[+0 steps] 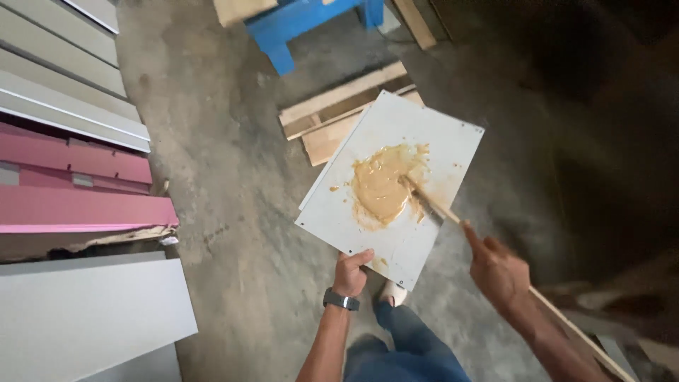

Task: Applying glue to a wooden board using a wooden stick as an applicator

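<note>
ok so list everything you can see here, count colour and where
flat board: 1, white, held up at centre, screw holes at its corners
paste: 1 blob, tan, smeared on the middle of the flat board
stick: 1, pale wood, tip in the paste, running to lower right
wooden planks: a few, light brown, on the floor behind the flat board
stool: 1, blue, top centre, partly cut off
pink panels: 2 or so, left edge
grey panels: several, upper left, plus more lower left
floor: grey concrete
wristwatch: 1, dark, on the left wrist
left hand: grips the board's lower edge
right hand: holds the stick
</note>
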